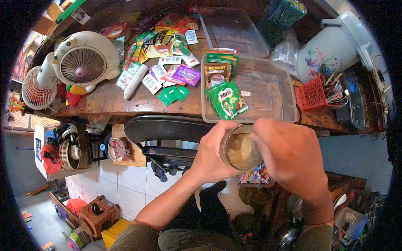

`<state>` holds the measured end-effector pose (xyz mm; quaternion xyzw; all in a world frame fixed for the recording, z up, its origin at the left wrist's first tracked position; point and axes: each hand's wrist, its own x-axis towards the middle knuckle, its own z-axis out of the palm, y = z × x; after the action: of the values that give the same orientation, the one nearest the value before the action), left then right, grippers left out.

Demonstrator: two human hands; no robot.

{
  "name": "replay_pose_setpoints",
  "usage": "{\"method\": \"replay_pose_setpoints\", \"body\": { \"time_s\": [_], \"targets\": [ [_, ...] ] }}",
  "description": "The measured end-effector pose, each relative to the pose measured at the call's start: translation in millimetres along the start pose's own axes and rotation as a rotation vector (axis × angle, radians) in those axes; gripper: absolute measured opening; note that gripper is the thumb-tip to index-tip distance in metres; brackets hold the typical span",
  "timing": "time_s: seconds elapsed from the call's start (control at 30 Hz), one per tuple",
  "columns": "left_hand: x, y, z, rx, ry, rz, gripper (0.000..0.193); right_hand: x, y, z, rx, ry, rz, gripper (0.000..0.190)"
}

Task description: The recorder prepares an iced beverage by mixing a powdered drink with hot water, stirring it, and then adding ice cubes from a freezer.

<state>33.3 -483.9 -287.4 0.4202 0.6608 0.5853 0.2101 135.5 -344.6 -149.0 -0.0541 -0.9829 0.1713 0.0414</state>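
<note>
My left hand (211,153) wraps around a clear drinking glass (234,168) from its left side. Inside the glass is a cloudy light-brown liquid (241,149). Over the right part of the rim sits my right hand (287,153), its fingers curled and slightly blurred; whatever it may grip is hidden. Just beyond the glass, a green Milo sachet (227,98) lies in a clear plastic tray (270,111). A brown Coffeemix sachet (216,75) and several more packets are in the same tray.
Loose sachets (169,58) cover the wooden table (150,106). Left of them stands a fan (83,64). A large thermos jug (329,50) and a red basket (312,94) with utensils stand at the right. A black chair (166,128) is tucked below the table edge.
</note>
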Motion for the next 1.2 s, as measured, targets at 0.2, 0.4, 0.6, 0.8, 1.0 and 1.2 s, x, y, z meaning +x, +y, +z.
{"method": "replay_pose_setpoints", "body": {
  "time_s": [0.2, 0.4, 0.6, 0.8, 1.0, 1.2],
  "targets": [
    [1, 1, 3, -0.003, -0.006, -0.004, 0.085, -2, 1, -2, -0.005, -0.044, -0.001, 0.015],
    [2, 3, 7, -0.033, -0.009, -0.011, 0.084, -8, 5, 2, 0.009, -0.063, 0.015, 0.014],
    [2, 5, 11, -0.012, -0.015, -0.010, 0.084, -15, 5, -4, 0.023, -0.111, 0.057, 0.015],
    [4, 2, 16, -0.018, -0.025, -0.006, 0.086, -20, 10, -8, -0.007, -0.048, 0.092, 0.015],
    [7, 6, 20, -0.073, -0.010, 0.001, 0.078, -25, 16, -9, 0.000, -0.055, 0.083, 0.015],
    [8, 6, 21, 0.009, -0.048, -0.057, 0.092, -27, 19, -10, -0.005, -0.019, 0.087, 0.014]
  ]
}}
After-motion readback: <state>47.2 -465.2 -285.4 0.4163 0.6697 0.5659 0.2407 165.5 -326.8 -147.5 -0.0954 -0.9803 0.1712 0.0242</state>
